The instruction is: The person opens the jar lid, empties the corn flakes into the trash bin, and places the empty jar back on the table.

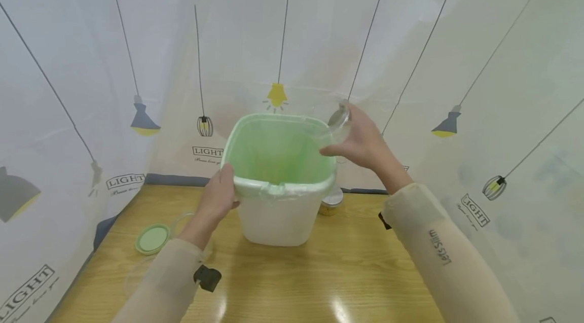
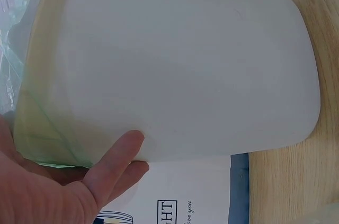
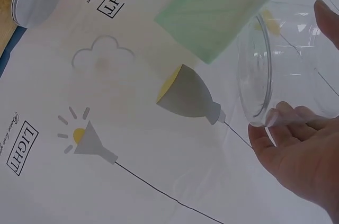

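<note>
A white trash bin (image 1: 280, 219) stands on the table, lined with a light green bag (image 1: 274, 150) folded over its rim. My left hand (image 1: 216, 196) grips the bin's left edge; in the left wrist view, fingers (image 2: 119, 160) lie against its white side (image 2: 185, 65). Over the bin's right rim, my right hand (image 1: 362, 135) holds a clear jar (image 3: 296, 65) tilted sideways, mouth toward the bin. The jar looks see-through, with no contents visible in the right wrist view. The bottom inside the bin is not clearly visible.
Behind the bin's right side stands a jar with a silver lid (image 1: 333, 197). A round green lid (image 1: 152, 239) lies at the table's left, beside clear items partly hidden by my left arm. A printed white curtain (image 1: 246, 34) hangs around the wooden table (image 1: 292, 282).
</note>
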The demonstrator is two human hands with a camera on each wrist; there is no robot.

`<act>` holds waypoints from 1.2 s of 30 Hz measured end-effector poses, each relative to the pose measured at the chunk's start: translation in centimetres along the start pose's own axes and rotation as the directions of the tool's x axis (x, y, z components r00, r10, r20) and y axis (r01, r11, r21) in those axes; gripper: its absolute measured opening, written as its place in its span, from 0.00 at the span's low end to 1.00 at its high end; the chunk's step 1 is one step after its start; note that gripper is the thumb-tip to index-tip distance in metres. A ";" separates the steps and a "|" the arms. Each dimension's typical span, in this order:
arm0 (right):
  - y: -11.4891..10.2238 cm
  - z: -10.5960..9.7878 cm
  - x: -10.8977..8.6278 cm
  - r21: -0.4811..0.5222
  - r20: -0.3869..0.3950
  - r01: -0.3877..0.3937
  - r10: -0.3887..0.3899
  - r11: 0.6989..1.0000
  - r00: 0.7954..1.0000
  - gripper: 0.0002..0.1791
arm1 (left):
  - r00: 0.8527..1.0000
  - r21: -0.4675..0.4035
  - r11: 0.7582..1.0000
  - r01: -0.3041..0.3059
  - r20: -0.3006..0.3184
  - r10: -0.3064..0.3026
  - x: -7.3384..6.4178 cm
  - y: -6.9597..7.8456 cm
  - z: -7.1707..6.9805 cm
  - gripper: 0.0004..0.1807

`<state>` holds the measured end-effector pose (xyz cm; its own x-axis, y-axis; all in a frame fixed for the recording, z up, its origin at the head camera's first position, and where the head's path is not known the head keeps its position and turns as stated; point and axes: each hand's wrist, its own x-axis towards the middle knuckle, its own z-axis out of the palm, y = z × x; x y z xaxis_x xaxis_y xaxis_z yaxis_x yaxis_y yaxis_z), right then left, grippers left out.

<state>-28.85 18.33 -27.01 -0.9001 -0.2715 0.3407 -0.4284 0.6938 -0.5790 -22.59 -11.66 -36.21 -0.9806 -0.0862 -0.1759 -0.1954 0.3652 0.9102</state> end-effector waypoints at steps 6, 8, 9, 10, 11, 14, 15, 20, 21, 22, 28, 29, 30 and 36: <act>0.5 -1.6 -0.8 0.022 0.000 -0.079 0.079 0.997 0.997 0.52 | 1.000 -0.009 1.000 0.002 0.015 -0.002 0.0 0.0 0.0 0.39; 0.8 -2.1 -1.0 0.022 -0.006 -0.107 0.107 0.994 0.994 0.54 | 1.000 -0.010 1.000 0.004 0.020 -0.004 0.0 0.0 -0.1 0.39; 0.9 -2.3 -1.1 0.016 -0.010 -0.119 0.119 0.993 0.993 0.55 | 1.000 -0.008 1.000 0.004 0.022 -0.004 0.0 0.0 -0.1 0.39; 1.1 -2.6 -1.3 0.017 -0.013 -0.133 0.133 0.991 0.991 0.56 | 1.000 -0.007 1.000 0.004 0.023 -0.004 0.0 0.0 -0.1 0.39; 1.3 -2.8 -1.4 0.020 -0.014 -0.142 0.143 0.990 0.990 0.57 | 1.000 -0.007 1.000 0.006 0.026 -0.006 0.0 0.0 -0.1 0.39; 1.9 -3.5 -2.0 0.034 -0.014 -0.185 0.186 0.982 0.982 0.60 | 0.999 -0.007 1.000 0.009 0.031 -0.009 0.1 0.1 -0.1 0.40; 2.1 -3.8 -2.3 0.038 -0.011 -0.204 0.205 0.978 0.979 0.60 | 0.999 -0.005 1.000 0.009 0.031 -0.009 0.1 0.1 -0.1 0.40; 4.0 -4.5 -4.1 0.058 0.009 -0.306 0.306 0.950 0.952 0.64 | 1.000 -0.004 1.000 0.010 0.027 -0.010 0.0 0.0 0.0 0.39; 4.5 -4.5 -4.5 0.063 0.013 -0.319 0.319 0.946 0.948 0.64 | 1.000 -0.005 1.000 0.010 0.024 -0.010 0.0 0.0 0.1 0.38; 5.0 -4.5 -4.9 0.060 0.018 -0.324 0.324 0.944 0.946 0.64 | 1.000 -0.008 1.000 0.010 0.024 -0.009 0.0 0.0 0.1 0.38; 8.3 -3.5 -7.2 0.043 0.072 -0.354 0.350 0.934 0.934 0.66 | 1.000 -0.020 1.000 0.014 0.025 -0.013 0.0 0.1 0.2 0.37; 8.9 -3.2 -7.5 0.042 0.082 -0.360 0.356 0.932 0.931 0.67 | 1.000 -0.017 1.000 0.016 0.023 -0.015 0.0 0.2 0.2 0.37; 9.4 -2.8 -7.9 0.045 0.094 -0.365 0.360 0.930 0.928 0.68 | 1.000 -0.017 1.000 0.016 0.021 -0.016 0.0 0.2 0.1 0.37; 12.4 -0.6 -9.9 0.051 0.145 -0.378 0.368 0.924 0.919 0.69 | 1.000 -0.012 1.000 0.011 0.024 -0.011 0.0 0.1 0.0 0.38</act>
<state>-25.23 30.02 -37.06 -0.9958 -0.0912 -0.0075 -0.0597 0.7098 -0.7018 -22.60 -11.60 -36.15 -0.9786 -0.0681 -0.1943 -0.2058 0.3532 0.9127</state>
